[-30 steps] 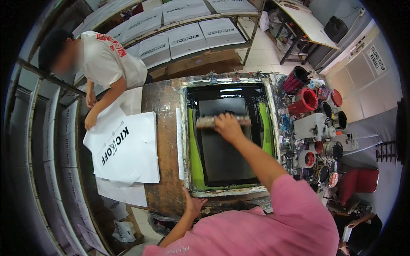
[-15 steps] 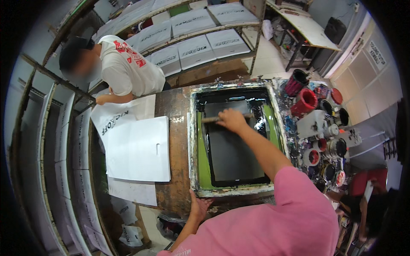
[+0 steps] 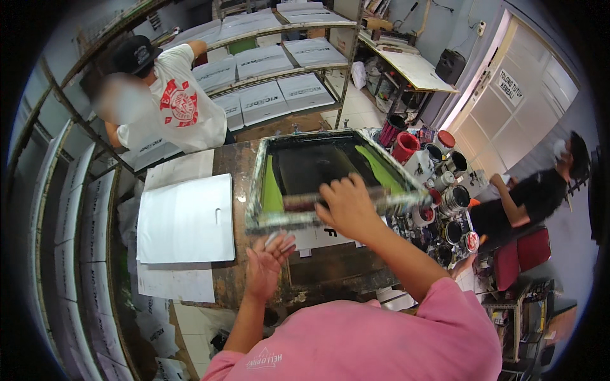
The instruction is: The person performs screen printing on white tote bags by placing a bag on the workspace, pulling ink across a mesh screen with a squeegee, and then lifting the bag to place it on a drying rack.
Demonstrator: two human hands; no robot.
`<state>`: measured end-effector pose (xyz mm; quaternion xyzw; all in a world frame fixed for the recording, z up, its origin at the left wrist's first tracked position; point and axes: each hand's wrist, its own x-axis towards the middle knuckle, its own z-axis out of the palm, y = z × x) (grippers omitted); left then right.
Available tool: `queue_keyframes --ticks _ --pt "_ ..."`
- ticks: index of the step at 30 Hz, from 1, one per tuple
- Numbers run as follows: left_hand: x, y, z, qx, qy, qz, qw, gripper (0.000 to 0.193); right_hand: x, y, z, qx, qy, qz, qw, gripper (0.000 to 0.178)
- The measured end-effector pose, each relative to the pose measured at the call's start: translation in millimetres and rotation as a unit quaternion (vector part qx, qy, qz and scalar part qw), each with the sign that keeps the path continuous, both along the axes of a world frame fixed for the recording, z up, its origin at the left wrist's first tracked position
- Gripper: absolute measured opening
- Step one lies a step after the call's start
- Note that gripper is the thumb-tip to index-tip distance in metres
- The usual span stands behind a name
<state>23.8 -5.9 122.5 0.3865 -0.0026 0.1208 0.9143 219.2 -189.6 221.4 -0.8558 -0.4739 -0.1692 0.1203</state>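
My right hand (image 3: pixel 349 208) is closed around the wooden handle of a squeegee (image 3: pixel 301 201), at the near side of a screen-printing frame (image 3: pixel 259 190). Dark ink coats the mesh, and green strips show along both sides. The frame's near edge is lifted off the table, and a white sheet with a dark printed mark (image 3: pixel 312 238) shows under it. Just below the near left corner is my left hand (image 3: pixel 270 261), palm up, fingers apart and slightly blurred, holding nothing. To its left lies a stack of white die-cut bags (image 3: pixel 184 219), each handle slot toward the frame.
Ink pots and tins (image 3: pixel 454 200) crowd the table's right end. Racks of printed white bags (image 3: pixel 267 101) stand at the back and left. A co-worker in a white shirt (image 3: pixel 181 105) is at the far left; a person in black (image 3: pixel 530 197) is beyond the pots.
The squeegee has come toward me to the frame's near side. The frame's near edge has risen, and my left hand has turned palm up. The co-worker's printed sheet has left the table.
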Motion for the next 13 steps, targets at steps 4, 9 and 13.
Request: queue_keyframes --ticks 4,9,13 --pt "49 26 -30 0.335 0.062 0.036 0.939 0.069 18 20 25 0.089 -0.042 -0.036 0.995 0.030" --pt "36 2 -161 0.728 0.368 0.045 0.577 0.092 37 33 37 0.134 -0.059 -0.014 0.989 0.035" --pt "20 -20 -190 0.805 0.367 -0.010 0.466 0.104 56 39 59 0.099 -0.007 -0.033 0.995 0.040"
